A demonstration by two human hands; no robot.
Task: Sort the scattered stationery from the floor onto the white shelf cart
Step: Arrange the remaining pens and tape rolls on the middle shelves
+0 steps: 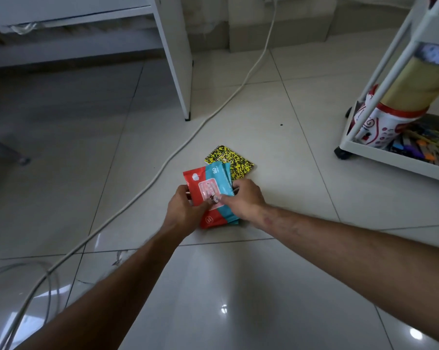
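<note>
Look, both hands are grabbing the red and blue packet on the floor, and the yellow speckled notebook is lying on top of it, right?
Not quite. The head view shows the yellow speckled notebook lying underneath the red and blue packet, not on top. The rest holds: the left hand and right hand are both grabbing the packet on the floor.

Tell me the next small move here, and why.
Probably lift the red and blue packet off the floor: both the left hand and right hand already grip its edges, it overlaps the yellow speckled notebook, and the white cart stands to the right.
</note>
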